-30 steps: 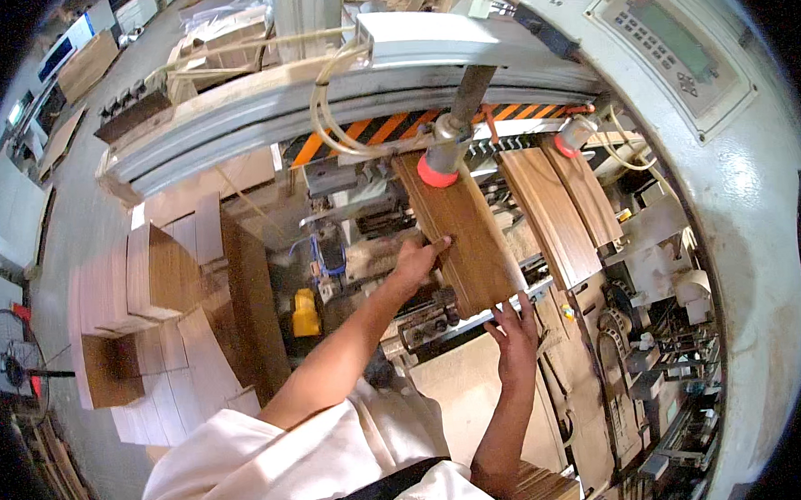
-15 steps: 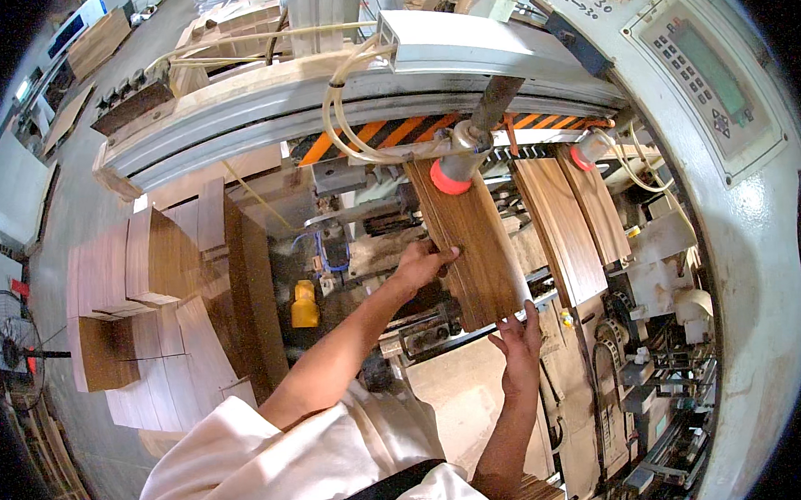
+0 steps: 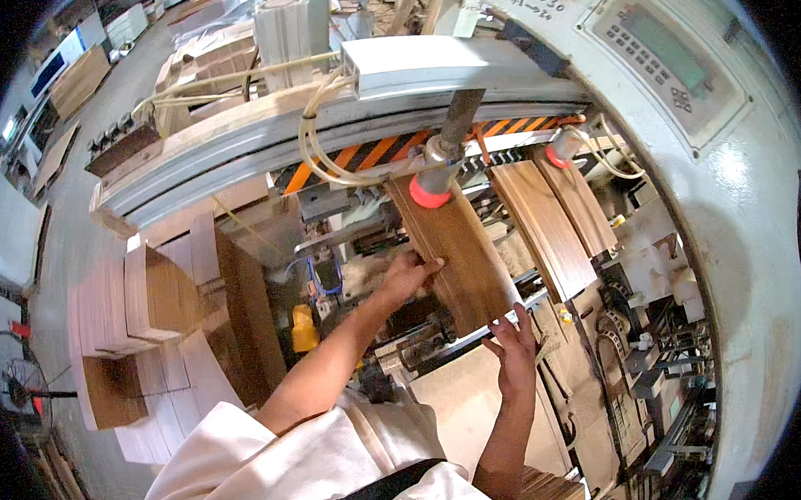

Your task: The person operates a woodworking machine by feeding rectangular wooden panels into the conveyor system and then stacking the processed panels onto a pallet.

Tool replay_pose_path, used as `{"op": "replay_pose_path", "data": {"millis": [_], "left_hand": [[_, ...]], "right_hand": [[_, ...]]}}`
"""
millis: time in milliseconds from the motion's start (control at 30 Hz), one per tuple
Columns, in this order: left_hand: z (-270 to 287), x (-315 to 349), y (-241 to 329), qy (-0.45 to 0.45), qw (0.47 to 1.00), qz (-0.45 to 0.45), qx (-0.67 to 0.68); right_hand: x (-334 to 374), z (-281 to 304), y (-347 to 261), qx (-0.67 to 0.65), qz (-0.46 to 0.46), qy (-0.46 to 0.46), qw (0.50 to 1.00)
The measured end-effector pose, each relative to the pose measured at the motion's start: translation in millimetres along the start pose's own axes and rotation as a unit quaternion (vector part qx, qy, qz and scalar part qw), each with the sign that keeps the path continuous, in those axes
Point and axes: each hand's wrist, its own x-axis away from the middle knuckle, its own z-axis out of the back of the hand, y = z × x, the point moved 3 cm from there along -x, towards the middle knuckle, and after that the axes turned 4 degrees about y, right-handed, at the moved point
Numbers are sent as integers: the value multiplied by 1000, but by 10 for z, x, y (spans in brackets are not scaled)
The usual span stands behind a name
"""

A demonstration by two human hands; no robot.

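head view: the left hand [image 3: 408, 277] pinches a brown board [image 3: 464, 260] by its left edge; the right hand [image 3: 516, 360], spread loosely, is at its near end. beyond the grip, a red-tipped press [image 3: 430, 192] sits over it. this looks like steadying; the next move seems to call for an even hold.

A wide view, bent toward its rim, looks down and forward from the person's head, just above the shirt [image 3: 294, 464]. The left hand [image 3: 411, 275], right hand [image 3: 514, 348] and board [image 3: 463, 260] lie mid-view, the control panel [image 3: 662, 64] far right.
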Motion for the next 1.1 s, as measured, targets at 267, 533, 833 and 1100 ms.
{"op": "replay_pose_path", "data": {"millis": [267,533,833,1100], "left_hand": [[40,-88,-136,-28,999,5,-16],[15,83,-52,7,999,12,29],[-94,530,-192,-8,965,-131,-225],[38,961,-72,-3,926,-158,-343]], "right_hand": [[10,48,27,-31,6,-16,999],[-27,177,102,-67,-3,-26,997],[-980,587,566,99,29,51,993],[-1016,335,633,101,165,103,976]]}}
